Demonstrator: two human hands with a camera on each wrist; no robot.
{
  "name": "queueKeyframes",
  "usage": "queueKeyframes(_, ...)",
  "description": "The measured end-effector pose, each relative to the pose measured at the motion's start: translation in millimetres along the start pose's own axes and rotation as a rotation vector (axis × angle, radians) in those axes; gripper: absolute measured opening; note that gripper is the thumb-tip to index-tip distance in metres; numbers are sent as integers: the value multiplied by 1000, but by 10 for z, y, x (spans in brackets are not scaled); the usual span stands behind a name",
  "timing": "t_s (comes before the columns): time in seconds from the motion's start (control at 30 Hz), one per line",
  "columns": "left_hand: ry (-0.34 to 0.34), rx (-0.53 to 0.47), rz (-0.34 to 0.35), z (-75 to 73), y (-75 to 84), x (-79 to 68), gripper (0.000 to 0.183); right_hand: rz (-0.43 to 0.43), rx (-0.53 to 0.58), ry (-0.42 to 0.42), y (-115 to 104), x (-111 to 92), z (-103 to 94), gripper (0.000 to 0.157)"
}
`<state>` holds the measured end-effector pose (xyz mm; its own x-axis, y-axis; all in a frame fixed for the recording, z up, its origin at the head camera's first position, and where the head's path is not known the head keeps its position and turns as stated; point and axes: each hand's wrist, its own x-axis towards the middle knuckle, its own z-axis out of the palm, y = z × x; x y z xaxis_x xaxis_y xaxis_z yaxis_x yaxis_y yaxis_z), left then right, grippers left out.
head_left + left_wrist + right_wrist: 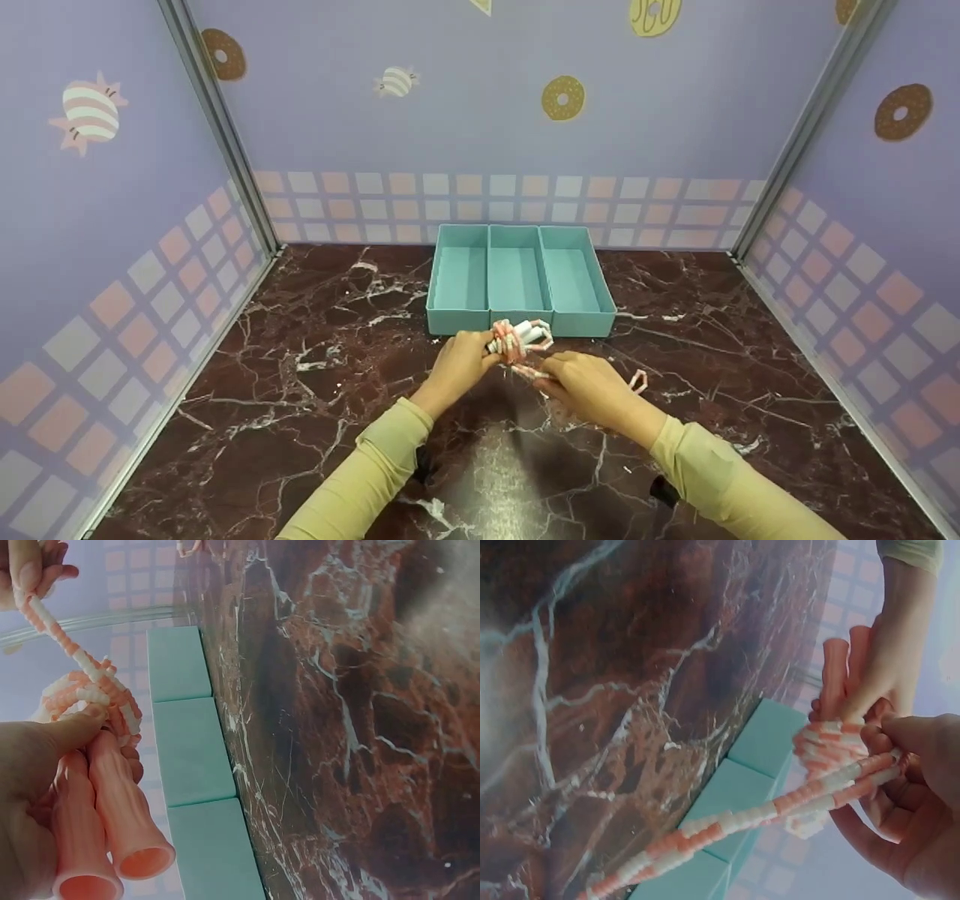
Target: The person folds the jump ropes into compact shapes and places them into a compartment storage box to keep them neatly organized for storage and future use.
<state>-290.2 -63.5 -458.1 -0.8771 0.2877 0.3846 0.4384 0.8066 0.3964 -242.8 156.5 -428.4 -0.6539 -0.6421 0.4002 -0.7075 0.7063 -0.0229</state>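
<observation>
A jump rope [511,345] with pink and white beads is bundled around its own handles. My left hand [457,367] grips the two pink handles [124,802] side by side, thumb pressed near the wound beads in the left wrist view. White tube-like parts [531,330] stick out of the bundle. To the right, my right hand [589,386] pinches a doubled length of the beaded cord [757,816]. One strand runs taut from it to the bundle, and a loose loop [638,382] hangs beyond the hand.
Just behind the hands stands a teal box [517,321] with three long compartments. Purple patterned walls [480,135] enclose the dark red marbled tabletop [337,450] at the back and both sides.
</observation>
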Motion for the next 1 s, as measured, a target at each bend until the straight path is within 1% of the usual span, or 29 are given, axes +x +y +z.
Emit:
queueKeyframes(0.23, -27, 115, 39, 21, 27, -29, 20, -42, -6, -38, 17, 29, -79, 17)
queueKeyframes(0.4, -84, 202, 106, 42, 95, -87, 22, -84, -3, -61, 62, 48, -141, 18)
queueKeyframes(0.53, -101, 240, 150, 58, 152, -136, 20, -127, 1, -72, 137, 70, -193, 16)
queueKeyframes(0.6, -104, 253, 185, 69, 174, -156, 18, -150, 0, -76, 173, 83, -212, 16)
queueKeyframes(0.7, -119, 287, 258, 83, 199, -189, 17, -186, 0, -86, 215, 107, -236, 13)
queueKeyframes(0.87, -134, 352, 365, 75, 230, -251, 22, -204, 53, -151, 264, 152, -288, 11)
queueKeyframes(1.0, -175, 319, 404, 48, 246, -287, 23, -217, 117, -211, 314, 183, -326, 15)
